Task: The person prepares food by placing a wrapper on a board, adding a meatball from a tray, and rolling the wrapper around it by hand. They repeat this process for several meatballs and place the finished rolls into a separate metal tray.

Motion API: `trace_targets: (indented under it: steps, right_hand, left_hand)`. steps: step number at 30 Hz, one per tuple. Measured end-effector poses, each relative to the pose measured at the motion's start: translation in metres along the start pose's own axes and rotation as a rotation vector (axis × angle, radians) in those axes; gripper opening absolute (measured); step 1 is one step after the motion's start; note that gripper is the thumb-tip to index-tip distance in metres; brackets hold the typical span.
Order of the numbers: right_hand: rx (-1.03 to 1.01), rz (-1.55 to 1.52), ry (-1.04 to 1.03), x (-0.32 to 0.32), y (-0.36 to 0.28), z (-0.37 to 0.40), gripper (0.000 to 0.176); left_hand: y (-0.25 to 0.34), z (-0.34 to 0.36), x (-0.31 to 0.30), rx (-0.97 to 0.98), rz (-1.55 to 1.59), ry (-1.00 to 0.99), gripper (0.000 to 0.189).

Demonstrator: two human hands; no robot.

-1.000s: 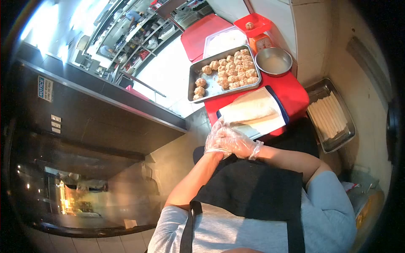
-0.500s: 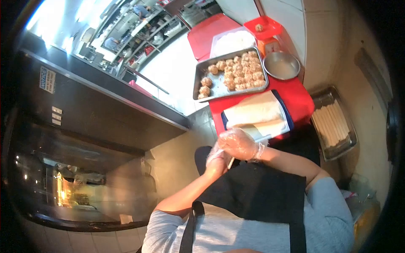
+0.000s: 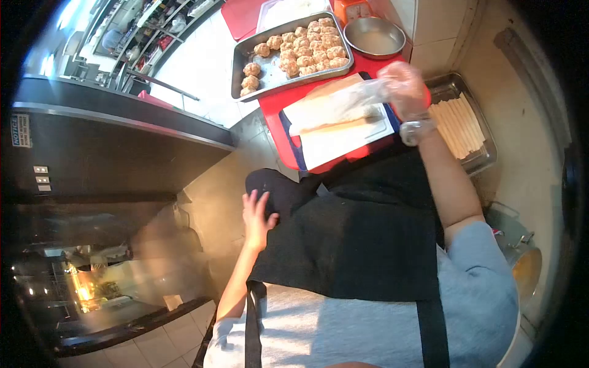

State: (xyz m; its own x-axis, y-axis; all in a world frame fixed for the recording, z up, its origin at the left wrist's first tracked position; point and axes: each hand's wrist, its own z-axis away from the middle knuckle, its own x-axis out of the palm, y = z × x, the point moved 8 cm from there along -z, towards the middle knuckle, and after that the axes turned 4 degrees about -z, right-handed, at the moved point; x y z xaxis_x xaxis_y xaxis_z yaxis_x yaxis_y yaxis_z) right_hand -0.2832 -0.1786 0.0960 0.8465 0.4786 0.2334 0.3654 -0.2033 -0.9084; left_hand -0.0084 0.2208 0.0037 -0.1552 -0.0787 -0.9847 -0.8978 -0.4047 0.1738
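My left hand (image 3: pixel 257 219) is bare, its fingers spread over my dark-clad knee, holding nothing. A clear plastic glove covers my right hand (image 3: pixel 403 91), closed on a limp piece of clear plastic (image 3: pixel 359 97) that looks like another glove. That plastic hangs over a stack of pale wrapper sheets (image 3: pixel 331 136) on a white board with a dark blue cloth under it. Beyond the board, a metal tray (image 3: pixel 270 81) holds several lumpy, coated balls. A metal bowl (image 3: pixel 375 38) with cloudy liquid stands right of the tray.
The red table (image 3: pixel 283 144) carries the board and tray. At its far side are a white-filled plastic container (image 3: pixel 293 12) and an orange scale (image 3: pixel 351 9). A second metal tray (image 3: pixel 488 150) with pale rolled sticks lies at the right, beside the wall. A dark counter (image 3: pixel 110 141) stands left.
My hands, together before, are now apart: the left moved left, bare and open; the right moved up and right with the clear plastic. The view shifted, so the table appears higher and further left.
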Motion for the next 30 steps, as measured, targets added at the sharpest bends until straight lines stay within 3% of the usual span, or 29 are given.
trace_targets:
  steps: [1, 3, 5, 7, 8, 9, 10, 11, 13, 15, 16, 17, 19, 20, 21, 23, 24, 27, 30]
  right_hand:
    - [-0.047, -0.007, 0.025, -0.018, -0.011, 0.002, 0.007]
    - [-0.02, 0.157, 0.214, -0.051, -0.026, 0.019, 0.009]
    - [-0.051, 0.236, 0.157, -0.06, -0.02, 0.029, 0.01]
    - [-0.015, 0.288, 0.171, -0.07, -0.002, 0.044, 0.006]
    - [-0.076, 0.258, 0.153, -0.071, 0.002, 0.054, 0.006]
    - [-0.175, 0.373, 0.16, -0.069, -0.003, 0.066, 0.007]
    - [-0.074, 0.268, 0.153, -0.073, 0.01, 0.072, 0.008]
    - [-0.108, 0.334, 0.133, -0.073, 0.002, 0.077, 0.011]
    - [-0.112, 0.402, 0.144, -0.079, -0.009, 0.09, 0.013]
    - [-0.104, 0.415, 0.179, -0.096, 0.005, 0.098, 0.012]
    - [-0.101, 0.414, 0.198, -0.098, 0.007, 0.1, 0.012]
    - [-0.094, 0.355, 0.21, -0.101, 0.01, 0.1, 0.012]
    - [-0.075, 0.238, 0.224, -0.1, 0.007, 0.1, 0.011]
    - [-0.072, 0.311, 0.209, -0.098, 0.0, 0.097, 0.011]
    - [-0.093, 0.356, 0.2, -0.097, -0.01, 0.093, 0.01]
    - [-0.132, 0.444, 0.168, -0.094, -0.029, 0.086, 0.01]
    - [-0.177, 0.424, 0.171, -0.093, -0.036, 0.085, 0.01]
    - [-0.015, 0.177, 0.179, -0.093, -0.016, 0.081, 0.012]
    - [0.012, 0.259, 0.176, -0.087, -0.014, 0.09, 0.01]
  left_hand:
    - [0.017, -0.006, 0.014, 0.135, -0.104, 0.068, 0.068]
    - [0.068, -0.044, 0.032, 0.186, -0.05, 0.046, 0.067]
    - [0.092, -0.071, 0.067, 0.171, -0.178, -0.207, 0.057]
    - [0.091, -0.094, 0.138, 0.31, -0.153, -0.38, 0.05]
    - [0.089, -0.1, 0.152, 0.255, -0.214, -0.484, 0.048]
    - [0.084, -0.105, 0.161, 0.199, -0.281, -0.585, 0.046]
    - [0.075, -0.112, 0.167, 0.139, -0.356, -0.68, 0.045]
    - [0.066, -0.119, 0.169, 0.073, -0.435, -0.768, 0.045]
    - [0.062, -0.121, 0.145, 0.2, -0.564, -0.778, 0.047]
    - [0.019, -0.12, 0.203, 0.235, -0.22, -0.897, 0.048]
    - [0.026, -0.115, 0.193, 0.149, -0.056, -0.912, 0.042]
    - [0.038, -0.112, 0.175, 0.182, 0.092, -0.837, 0.038]
    - [0.08, -0.112, 0.097, 0.136, 0.275, -0.717, 0.03]
    - [0.059, -0.109, 0.061, -0.145, 0.636, -0.485, 0.033]
    - [0.049, -0.109, 0.03, -0.23, 1.368, -0.408, 0.043]
    - [0.05, -0.105, -0.049, -0.025, 2.376, -0.334, 0.041]
    - [0.056, -0.106, -0.035, -0.064, 2.12, -0.329, 0.043]
    - [0.11, -0.118, 0.01, -0.131, 1.406, -0.288, 0.047]
    - [0.165, -0.124, 0.019, -0.001, 1.126, -0.29, 0.043]
